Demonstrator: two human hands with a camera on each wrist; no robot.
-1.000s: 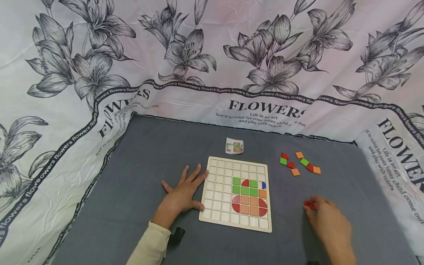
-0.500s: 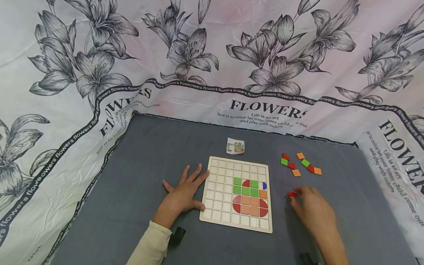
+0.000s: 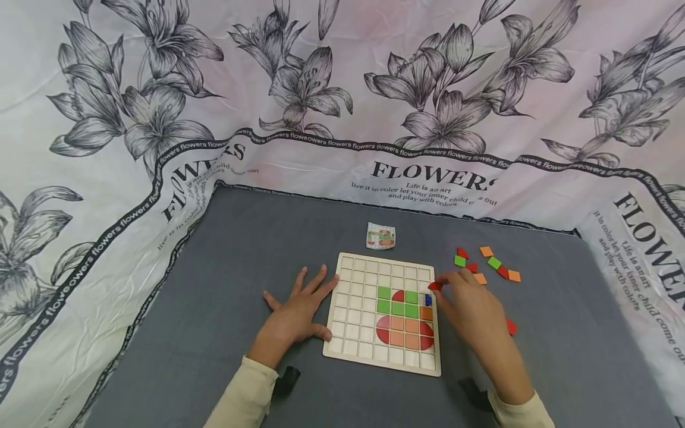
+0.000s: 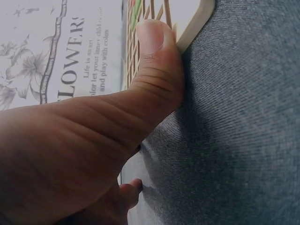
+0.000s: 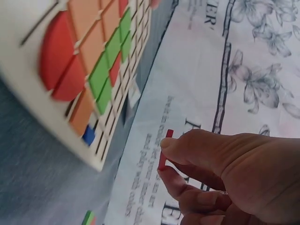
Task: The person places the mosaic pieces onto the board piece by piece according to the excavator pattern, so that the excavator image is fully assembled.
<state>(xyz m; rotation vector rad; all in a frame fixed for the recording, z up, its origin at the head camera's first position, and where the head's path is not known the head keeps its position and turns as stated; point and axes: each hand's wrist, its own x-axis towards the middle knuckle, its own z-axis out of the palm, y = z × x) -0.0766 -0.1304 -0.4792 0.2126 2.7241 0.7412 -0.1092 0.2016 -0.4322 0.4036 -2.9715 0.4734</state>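
A pale wooden grid board [image 3: 352, 315] lies on the grey surface, with red, green and orange tiles and a blue piece [image 3: 428, 300] in its right half. My left hand [image 3: 291, 318] lies at the board's left edge with spread fingers. In the left wrist view its thumb [image 4: 161, 70] touches the board's side. Between thumb and index finger, my right hand [image 3: 476, 312] pinches a small red tile [image 3: 435, 286] over the board's right edge, close to the blue piece. Seen edge-on in the right wrist view, that red tile [image 5: 169, 134] is thin and flat.
Behind the board lies a small printed card [image 3: 381, 236] with a coloured grid pattern. Loose orange [image 3: 486, 251], green [image 3: 495, 263] and red tiles [image 3: 503, 271] are scattered at the back right. Another red piece [image 3: 511, 326] shows beside my right wrist. Flower-printed cloth [image 3: 310, 160] borders the surface.
My right hand has carried the red tile leftward and away from me, from the surface at right to the board's right edge. My left hand stays in place.
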